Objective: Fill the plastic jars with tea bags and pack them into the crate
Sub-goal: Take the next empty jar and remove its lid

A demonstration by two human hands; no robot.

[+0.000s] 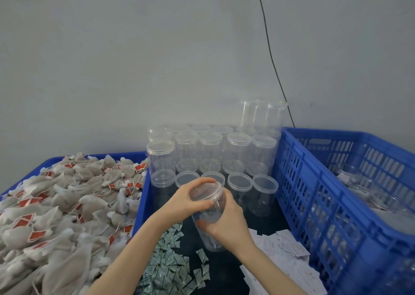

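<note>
Evidently to free the lid (205, 190), the left hand (187, 199) clamps it while the right hand (226, 221) grips the empty jar (210, 218); tea bags (67, 205) wait at nine o'clock, crate (325, 205) at three.

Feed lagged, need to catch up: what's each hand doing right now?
Left hand: grip closed round the lid of the jar.
Right hand: grip closed round the jar's body.
</note>
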